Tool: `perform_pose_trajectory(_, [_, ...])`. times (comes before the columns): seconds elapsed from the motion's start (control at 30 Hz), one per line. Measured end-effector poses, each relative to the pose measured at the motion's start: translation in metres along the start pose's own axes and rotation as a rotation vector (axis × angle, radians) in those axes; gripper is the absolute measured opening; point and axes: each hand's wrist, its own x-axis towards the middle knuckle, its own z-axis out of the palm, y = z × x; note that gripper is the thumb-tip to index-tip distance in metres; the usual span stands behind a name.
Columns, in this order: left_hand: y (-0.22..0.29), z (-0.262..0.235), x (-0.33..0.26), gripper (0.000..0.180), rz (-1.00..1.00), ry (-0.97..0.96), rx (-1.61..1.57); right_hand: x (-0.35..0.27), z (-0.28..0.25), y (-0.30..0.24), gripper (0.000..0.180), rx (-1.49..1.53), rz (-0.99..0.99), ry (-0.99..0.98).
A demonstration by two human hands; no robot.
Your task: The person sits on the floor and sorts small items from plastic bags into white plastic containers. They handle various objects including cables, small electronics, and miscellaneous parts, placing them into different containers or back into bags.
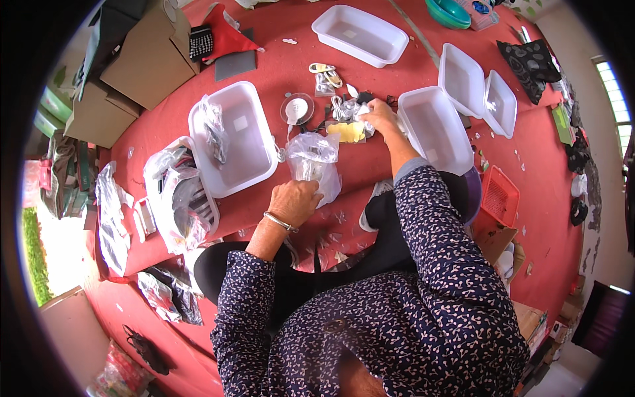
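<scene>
In the head view, grips a clear plastic bag (311, 149) with the curled left hand (296, 204), between white trays (246, 159); reaches with the right hand (381, 118) to piled cables (339, 106), cannot tell whether pinching any. Best to steady the bag, lift pieces singly.

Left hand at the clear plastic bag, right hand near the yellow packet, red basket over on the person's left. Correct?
Not quite: the red basket is on the person's right, as the head view shows. The rest stands: left hand at the clear plastic bag, right hand near the yellow packet.
</scene>
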Motion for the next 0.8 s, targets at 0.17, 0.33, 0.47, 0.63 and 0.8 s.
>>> perform_pose_trajectory(0.17, [0.003, 0.0, 0.004, 0.019, 0.022, -0.013, 0.009, -0.004, 0.038, 0.014, 0.064, -0.19, -0.095, 0.117])
perform_pose_trajectory(0.33, [0.001, 0.002, 0.002, 0.021, 0.003, 0.037, -0.044, -0.007, 0.021, -0.004, 0.036, -0.434, -0.137, -0.009])
perform_pose_trajectory(0.47, [0.003, 0.0, 0.004, 0.021, 0.011, 0.03, -0.035, 0.023, 0.0, 0.018, 0.034, -0.115, -0.087, 0.031])
perform_pose_trajectory(0.63, [0.001, 0.001, 0.003, 0.021, 0.001, 0.02, -0.026, 0.04, -0.021, 0.021, 0.016, 1.114, 0.058, -0.018])
perform_pose_trajectory(0.8, [0.001, 0.0, 0.004, 0.021, 0.003, 0.001, -0.011, 0.029, -0.027, 0.001, 0.02, 1.207, 0.097, -0.055])
